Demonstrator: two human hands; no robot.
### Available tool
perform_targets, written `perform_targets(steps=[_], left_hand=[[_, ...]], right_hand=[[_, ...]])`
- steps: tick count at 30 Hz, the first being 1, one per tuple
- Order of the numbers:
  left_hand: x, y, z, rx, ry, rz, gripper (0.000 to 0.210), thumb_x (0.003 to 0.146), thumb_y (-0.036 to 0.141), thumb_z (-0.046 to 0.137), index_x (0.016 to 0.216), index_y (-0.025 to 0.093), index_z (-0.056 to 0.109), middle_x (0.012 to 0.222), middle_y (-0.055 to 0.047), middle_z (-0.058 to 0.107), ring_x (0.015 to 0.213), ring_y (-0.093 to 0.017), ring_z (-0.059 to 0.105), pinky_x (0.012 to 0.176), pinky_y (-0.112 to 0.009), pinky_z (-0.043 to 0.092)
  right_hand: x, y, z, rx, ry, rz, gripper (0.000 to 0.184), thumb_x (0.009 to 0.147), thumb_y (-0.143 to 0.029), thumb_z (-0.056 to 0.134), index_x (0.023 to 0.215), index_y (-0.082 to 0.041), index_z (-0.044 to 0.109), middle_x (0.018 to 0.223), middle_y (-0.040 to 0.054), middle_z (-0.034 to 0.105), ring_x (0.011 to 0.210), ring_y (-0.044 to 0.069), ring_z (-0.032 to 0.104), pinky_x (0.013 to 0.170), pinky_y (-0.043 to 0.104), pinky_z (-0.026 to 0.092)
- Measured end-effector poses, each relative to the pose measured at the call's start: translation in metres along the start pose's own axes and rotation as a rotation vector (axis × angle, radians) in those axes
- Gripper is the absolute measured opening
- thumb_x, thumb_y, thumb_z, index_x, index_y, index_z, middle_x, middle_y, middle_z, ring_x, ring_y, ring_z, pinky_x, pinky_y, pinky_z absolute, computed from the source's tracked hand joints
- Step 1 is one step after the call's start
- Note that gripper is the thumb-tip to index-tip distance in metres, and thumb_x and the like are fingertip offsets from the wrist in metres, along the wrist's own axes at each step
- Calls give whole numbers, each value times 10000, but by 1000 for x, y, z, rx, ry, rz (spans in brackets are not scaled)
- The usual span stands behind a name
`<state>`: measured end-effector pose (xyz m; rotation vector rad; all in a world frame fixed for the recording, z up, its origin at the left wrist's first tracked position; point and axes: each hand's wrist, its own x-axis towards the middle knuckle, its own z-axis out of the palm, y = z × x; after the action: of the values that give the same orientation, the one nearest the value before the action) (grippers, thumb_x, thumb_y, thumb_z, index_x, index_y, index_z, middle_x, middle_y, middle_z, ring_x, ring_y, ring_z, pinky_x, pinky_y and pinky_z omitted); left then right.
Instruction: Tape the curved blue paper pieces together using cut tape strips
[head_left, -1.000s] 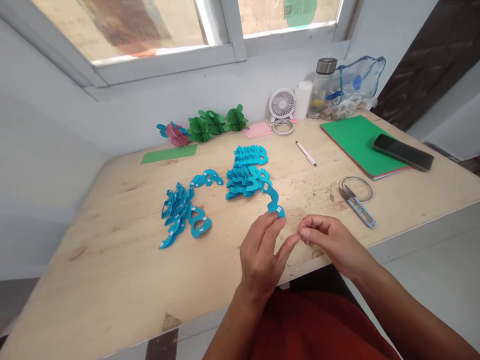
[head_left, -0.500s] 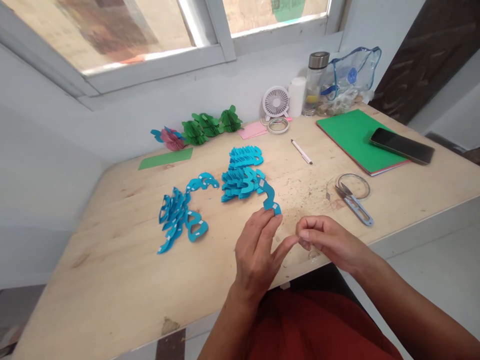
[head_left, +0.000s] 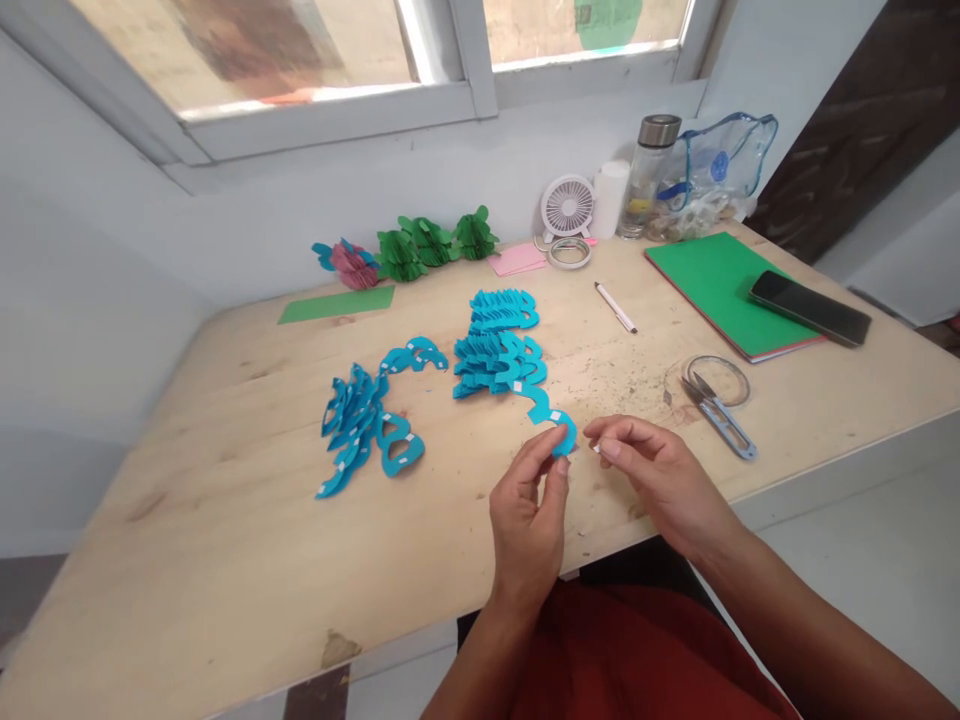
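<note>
Head view, left to right: the loose blue cutouts [head_left: 367,420] lie unmoved, the left hand [head_left: 529,510], flatter 1 second ago, now pinches the blue paper chain [head_left: 551,422] end above the table [head_left: 225,560], and the right hand [head_left: 652,470] pinches a white bit

matt blue paper cutout [head_left: 559,432] in left-hand pinch; pale rough plywood table [head_left: 225,560] under it; shiny metal snips [head_left: 718,418] far right of grip.
</note>
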<state>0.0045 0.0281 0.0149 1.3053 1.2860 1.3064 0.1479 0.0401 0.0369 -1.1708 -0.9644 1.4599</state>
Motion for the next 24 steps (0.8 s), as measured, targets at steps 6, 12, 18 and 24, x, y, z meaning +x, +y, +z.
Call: perform_targets(steps=[6, 12, 18, 24], left_hand=[[-2, -4, 5, -76, 83, 38, 272, 828, 146, 584, 1037, 260, 714, 1062, -34, 702, 1006, -186, 636, 892, -318, 501], [-6, -2, 0, -215, 102, -61, 353, 806, 161, 628, 1142, 266, 652, 1141, -41, 684, 1016, -173, 629, 856, -285, 507], [-7, 3, -7, -384, 182, -227, 145, 750, 220, 695, 889, 193, 665, 861, -29, 706, 831, -160, 652, 729, -259, 526], [-1, 8, -3, -399, 105, -350, 57, 728, 218, 683, 720, 167, 707, 664, -13, 687, 656, -136, 616, 652, -251, 520]], right_hand=[[3, 8, 22, -98, -37, -54, 142, 777, -336, 679, 712, -213, 648, 742, -1, 622, 754, 157, 545, 718, 281, 431], [6, 12, 31, -72, 61, -82, 98, 761, -284, 700, 696, -215, 676, 710, -14, 633, 700, 134, 539, 682, 261, 423], [5, 16, 31, -74, 70, -145, 91, 788, -246, 687, 698, -233, 690, 736, -27, 639, 731, 119, 558, 717, 245, 426], [4, 18, 28, -167, 46, -190, 112, 806, -254, 668, 699, -221, 675, 736, -11, 624, 728, 137, 560, 707, 275, 421]])
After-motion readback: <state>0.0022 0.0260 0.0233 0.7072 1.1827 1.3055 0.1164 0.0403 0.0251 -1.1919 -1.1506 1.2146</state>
